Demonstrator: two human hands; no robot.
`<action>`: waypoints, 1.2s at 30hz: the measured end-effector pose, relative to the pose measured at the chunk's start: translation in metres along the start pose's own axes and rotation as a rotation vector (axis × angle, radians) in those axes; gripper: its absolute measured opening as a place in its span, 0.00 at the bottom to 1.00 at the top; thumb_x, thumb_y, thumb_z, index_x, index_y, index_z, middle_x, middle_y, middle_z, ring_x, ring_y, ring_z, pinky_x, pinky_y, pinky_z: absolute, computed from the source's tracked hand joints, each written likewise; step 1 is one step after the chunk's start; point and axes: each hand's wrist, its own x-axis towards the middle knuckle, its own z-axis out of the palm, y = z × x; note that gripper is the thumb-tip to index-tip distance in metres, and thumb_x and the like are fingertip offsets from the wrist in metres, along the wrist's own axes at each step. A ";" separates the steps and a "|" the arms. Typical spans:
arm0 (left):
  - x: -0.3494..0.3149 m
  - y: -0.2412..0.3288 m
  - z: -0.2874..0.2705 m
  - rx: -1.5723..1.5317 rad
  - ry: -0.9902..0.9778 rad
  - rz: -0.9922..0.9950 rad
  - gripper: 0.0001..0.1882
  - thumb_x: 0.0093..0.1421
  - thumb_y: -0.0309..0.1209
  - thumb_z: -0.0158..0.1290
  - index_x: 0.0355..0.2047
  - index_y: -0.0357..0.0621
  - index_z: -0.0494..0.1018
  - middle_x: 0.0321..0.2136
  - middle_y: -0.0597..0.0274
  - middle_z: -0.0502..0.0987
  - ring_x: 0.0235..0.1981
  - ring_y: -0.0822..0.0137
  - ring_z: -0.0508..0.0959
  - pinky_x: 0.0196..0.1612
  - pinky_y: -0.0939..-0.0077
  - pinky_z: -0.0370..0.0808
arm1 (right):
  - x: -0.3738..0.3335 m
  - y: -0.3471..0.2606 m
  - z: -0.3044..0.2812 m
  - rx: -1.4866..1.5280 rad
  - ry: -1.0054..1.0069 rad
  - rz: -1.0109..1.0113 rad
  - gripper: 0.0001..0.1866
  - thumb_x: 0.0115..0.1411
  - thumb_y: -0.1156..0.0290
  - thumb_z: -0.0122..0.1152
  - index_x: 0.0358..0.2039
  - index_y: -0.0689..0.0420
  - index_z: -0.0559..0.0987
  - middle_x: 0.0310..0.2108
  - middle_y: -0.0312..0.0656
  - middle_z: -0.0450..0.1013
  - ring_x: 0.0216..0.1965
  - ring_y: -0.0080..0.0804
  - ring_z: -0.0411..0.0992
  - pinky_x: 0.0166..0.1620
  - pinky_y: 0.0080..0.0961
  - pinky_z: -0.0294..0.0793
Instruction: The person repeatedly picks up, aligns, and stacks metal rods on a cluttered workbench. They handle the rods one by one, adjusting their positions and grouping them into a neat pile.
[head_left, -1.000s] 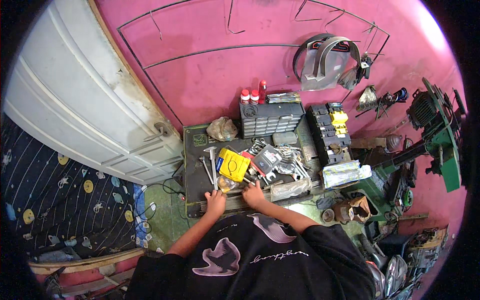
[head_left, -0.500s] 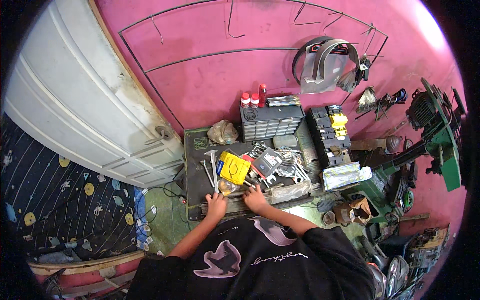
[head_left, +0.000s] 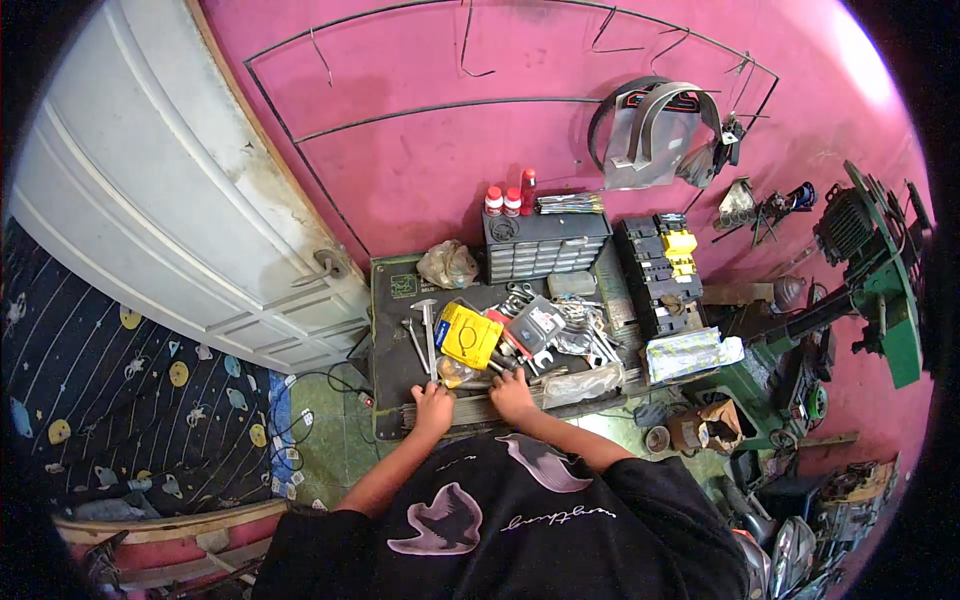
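Note:
My left hand [head_left: 433, 408] rests at the near edge of the workbench, fingers apart over a bundle of thin metal rods [head_left: 470, 410]. A vernier caliper [head_left: 429, 335] lies just beyond it, beside a spanner [head_left: 414, 345]. My right hand [head_left: 512, 394] lies a little further right on the same rods, fingers slightly bent, and nothing shows in its grip. Ahead of it are a yellow packet [head_left: 467, 336], a grey and red packet [head_left: 535, 325] and an open-ended spanner [head_left: 541, 360]. A small clear bag [head_left: 457, 373] sits between the hands.
Several spanners [head_left: 590, 340] are heaped on the right of the bench [head_left: 395, 375]. Behind stands a small drawer cabinet [head_left: 545, 255] with red-capped bottles on top. A black and yellow organizer [head_left: 660, 280] stands right of it. A white door [head_left: 190, 200] is at left, a green machine [head_left: 890, 320] at right.
The whole view has shifted very slightly. My hands stay at the bench's near edge over the rods, and the tools and packets lie where they were.

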 end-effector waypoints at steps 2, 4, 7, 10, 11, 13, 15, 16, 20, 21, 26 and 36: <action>-0.002 0.001 -0.005 -0.004 -0.024 0.001 0.07 0.52 0.28 0.52 0.28 0.47 0.80 0.32 0.63 0.78 0.42 0.61 0.72 0.47 0.48 0.59 | -0.001 0.000 -0.006 0.007 0.040 0.002 0.10 0.59 0.68 0.52 0.32 0.51 0.82 0.35 0.35 0.77 0.46 0.34 0.70 0.56 0.53 0.59; -0.002 -0.003 -0.012 -0.058 0.085 -0.007 0.07 0.52 0.27 0.52 0.29 0.47 0.80 0.30 0.64 0.78 0.41 0.61 0.72 0.47 0.48 0.58 | -0.002 0.002 -0.010 0.004 0.090 0.004 0.09 0.58 0.68 0.52 0.33 0.51 0.82 0.36 0.35 0.77 0.46 0.33 0.70 0.56 0.53 0.59; -0.008 -0.012 -0.023 -0.113 0.171 -0.065 0.07 0.51 0.26 0.52 0.28 0.49 0.80 0.27 0.66 0.79 0.41 0.63 0.72 0.48 0.49 0.57 | 0.003 0.005 -0.029 0.021 0.163 -0.005 0.09 0.59 0.68 0.52 0.32 0.49 0.82 0.35 0.32 0.78 0.46 0.33 0.70 0.55 0.54 0.59; -0.014 -0.027 -0.037 -0.137 0.194 -0.159 0.08 0.50 0.26 0.53 0.28 0.51 0.81 0.26 0.69 0.81 0.40 0.64 0.73 0.49 0.52 0.57 | 0.009 0.016 -0.053 0.165 0.046 0.040 0.09 0.59 0.64 0.55 0.35 0.47 0.83 0.35 0.34 0.78 0.47 0.35 0.71 0.59 0.64 0.56; -0.017 -0.033 -0.044 -0.147 0.193 -0.173 0.08 0.50 0.27 0.55 0.29 0.52 0.82 0.27 0.68 0.81 0.40 0.64 0.73 0.49 0.53 0.57 | 0.012 0.019 -0.065 0.191 0.050 0.046 0.09 0.59 0.63 0.56 0.36 0.45 0.83 0.34 0.34 0.79 0.47 0.34 0.71 0.58 0.64 0.56; -0.021 -0.042 -0.056 -0.168 0.188 -0.194 0.07 0.50 0.29 0.57 0.30 0.52 0.82 0.28 0.67 0.81 0.40 0.64 0.73 0.49 0.54 0.58 | 0.014 0.026 -0.095 0.245 0.057 0.066 0.10 0.57 0.59 0.60 0.37 0.43 0.84 0.33 0.33 0.79 0.46 0.33 0.72 0.57 0.66 0.56; -0.026 -0.051 -0.060 -0.250 0.243 -0.230 0.07 0.51 0.30 0.58 0.31 0.53 0.83 0.27 0.68 0.81 0.40 0.65 0.74 0.49 0.56 0.58 | 0.020 0.034 -0.124 0.490 0.066 0.047 0.14 0.54 0.57 0.66 0.39 0.45 0.85 0.29 0.36 0.78 0.43 0.37 0.74 0.54 0.59 0.61; -0.026 -0.056 -0.061 -0.306 0.255 -0.238 0.07 0.51 0.30 0.59 0.32 0.53 0.83 0.27 0.68 0.80 0.40 0.65 0.75 0.49 0.57 0.58 | 0.024 0.036 -0.133 0.604 0.063 0.026 0.14 0.54 0.58 0.67 0.40 0.47 0.85 0.28 0.37 0.78 0.42 0.39 0.74 0.53 0.55 0.64; -0.022 -0.064 -0.057 -0.476 0.340 -0.258 0.07 0.52 0.29 0.60 0.34 0.50 0.82 0.29 0.65 0.79 0.40 0.62 0.75 0.48 0.62 0.62 | 0.042 0.012 -0.177 1.246 0.195 -0.161 0.13 0.56 0.64 0.68 0.42 0.52 0.84 0.35 0.43 0.79 0.42 0.42 0.77 0.48 0.38 0.72; -0.019 -0.064 -0.057 -0.516 0.355 -0.268 0.08 0.53 0.28 0.60 0.34 0.49 0.82 0.30 0.64 0.79 0.41 0.61 0.76 0.48 0.63 0.63 | 0.049 0.003 -0.185 1.369 0.217 -0.190 0.13 0.57 0.65 0.67 0.42 0.53 0.84 0.37 0.44 0.79 0.42 0.41 0.77 0.47 0.37 0.72; -0.009 -0.060 -0.057 -0.630 0.330 -0.287 0.11 0.55 0.25 0.58 0.39 0.48 0.80 0.36 0.60 0.79 0.44 0.57 0.76 0.50 0.62 0.63 | 0.077 -0.035 -0.210 1.178 0.354 -0.365 0.10 0.60 0.65 0.62 0.40 0.54 0.83 0.41 0.41 0.79 0.47 0.37 0.75 0.53 0.36 0.65; -0.025 -0.065 -0.025 -0.811 0.261 -0.361 0.12 0.53 0.23 0.57 0.39 0.47 0.77 0.40 0.59 0.77 0.47 0.55 0.74 0.50 0.57 0.63 | 0.087 -0.066 -0.198 0.911 0.332 -0.285 0.11 0.63 0.64 0.57 0.43 0.53 0.78 0.40 0.39 0.76 0.46 0.40 0.72 0.52 0.38 0.61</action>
